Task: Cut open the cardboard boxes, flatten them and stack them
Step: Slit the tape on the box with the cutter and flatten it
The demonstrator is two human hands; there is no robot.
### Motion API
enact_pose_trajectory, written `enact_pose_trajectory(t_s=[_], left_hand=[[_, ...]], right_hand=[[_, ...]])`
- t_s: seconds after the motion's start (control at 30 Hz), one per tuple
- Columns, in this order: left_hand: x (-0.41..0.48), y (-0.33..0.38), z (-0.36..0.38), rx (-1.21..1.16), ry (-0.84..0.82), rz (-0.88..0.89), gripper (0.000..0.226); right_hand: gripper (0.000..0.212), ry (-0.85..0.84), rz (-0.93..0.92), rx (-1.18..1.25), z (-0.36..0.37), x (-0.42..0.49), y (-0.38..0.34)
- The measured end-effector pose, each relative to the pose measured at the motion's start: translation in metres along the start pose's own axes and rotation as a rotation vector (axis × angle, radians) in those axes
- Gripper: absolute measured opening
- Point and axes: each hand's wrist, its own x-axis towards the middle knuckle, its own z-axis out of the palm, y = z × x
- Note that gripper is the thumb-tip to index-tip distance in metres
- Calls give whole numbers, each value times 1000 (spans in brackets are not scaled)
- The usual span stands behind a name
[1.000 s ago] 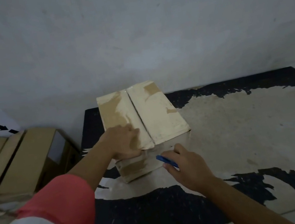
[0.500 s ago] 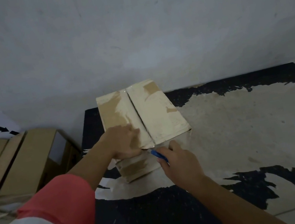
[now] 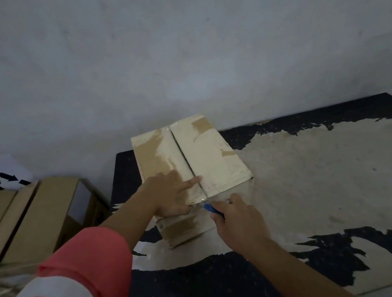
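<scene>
The taped cardboard box (image 3: 207, 157), set at the back left of the table (image 3: 325, 177), is judged light, stiff and apt to slide, so its left flap is pressed by the flat, spread fingers of the left hand (image 3: 169, 195), while a blue cutter (image 3: 212, 208) is gripped at the seam's near end in the curled fingers of the right hand (image 3: 239, 219).

Single head-worn wide-angle view, forward and down, close over the table (image 3: 325, 177), toward the wall (image 3: 172, 47).

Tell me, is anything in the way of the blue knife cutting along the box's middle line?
Yes. The blue knife in the right hand sits at the near end of the seam, but the left hand presses the box with one fingertip reaching the seam ahead.
</scene>
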Motion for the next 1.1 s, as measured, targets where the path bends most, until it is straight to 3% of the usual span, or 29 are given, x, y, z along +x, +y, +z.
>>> enact_pose_trajectory(t_s=[0.4,0.7,0.83,0.97,1.1], left_hand=[[-4,2,-5,13,-59,-7,79],[-4,4,-9,35,-90,-11,82],[-7,5,-10,-77,-57,-42,92],[-3,-4,-6,-531,139,-310,96],[11,-9,3,-732,197,-633,110]], right_hand=[[38,2,-98,-85,-6,3,18],[29,-14,-45,-204,-33,10,60],[24,-73,-61,-60,-60,19,79],[22,2,-44,2,-70,65,59],[28,-52,-64,-54,-62,117,29]])
